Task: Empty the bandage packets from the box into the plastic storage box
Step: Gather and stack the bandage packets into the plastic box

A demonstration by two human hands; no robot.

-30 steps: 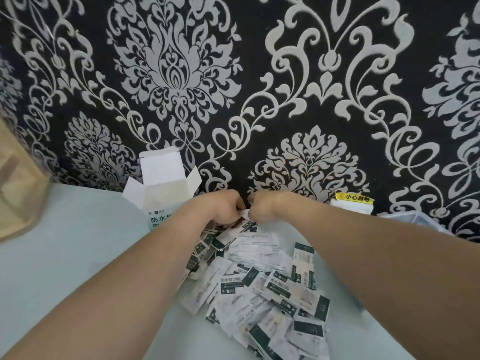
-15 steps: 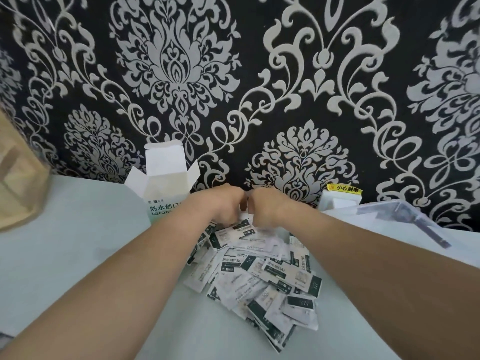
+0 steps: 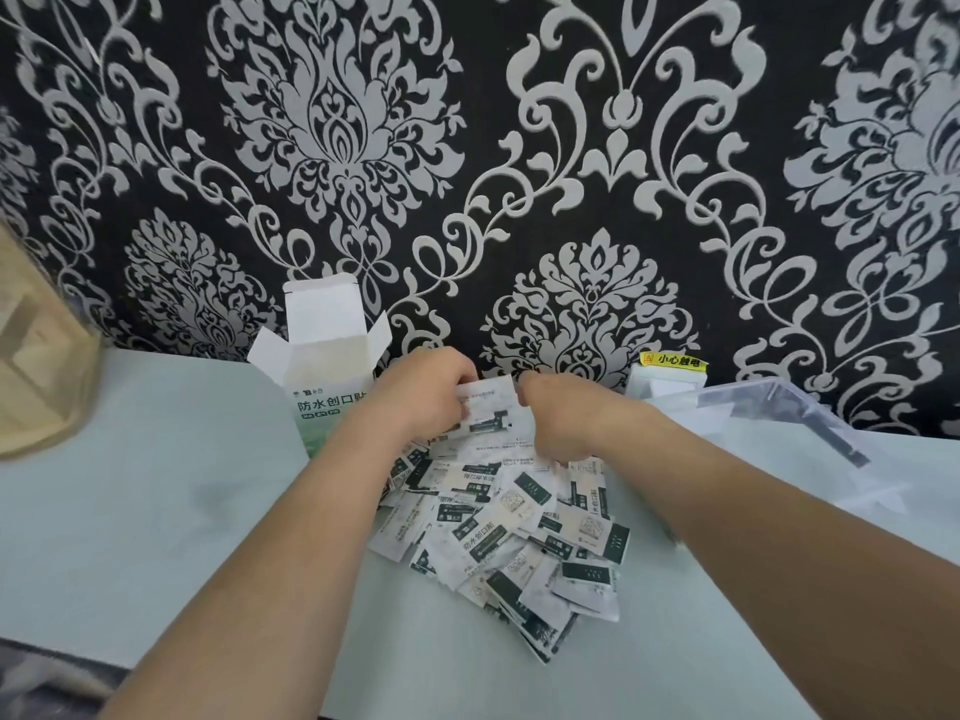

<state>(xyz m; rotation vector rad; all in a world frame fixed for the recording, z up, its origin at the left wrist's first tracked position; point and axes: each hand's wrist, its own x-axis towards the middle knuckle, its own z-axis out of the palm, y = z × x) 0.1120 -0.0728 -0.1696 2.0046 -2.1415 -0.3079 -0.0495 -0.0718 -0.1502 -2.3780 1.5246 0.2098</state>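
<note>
Left hand [image 3: 421,402] and right hand [image 3: 558,423], grip closed on packets [image 3: 488,407], are now lifting them off the pile [image 3: 519,537], seemingly for the storage box [image 3: 779,423].

Bare left hand [image 3: 415,402] and bare right hand [image 3: 563,420] on long bare forearms [image 3: 291,553].

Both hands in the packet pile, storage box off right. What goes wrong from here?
The left hand and right hand grip only a few packets at the pile's far end; the loose rest may scatter.
The left hand is close to the open carton; lifting may tip it.
The storage box sits off right, apart from the pile; packets may drop short onto the table.
</note>
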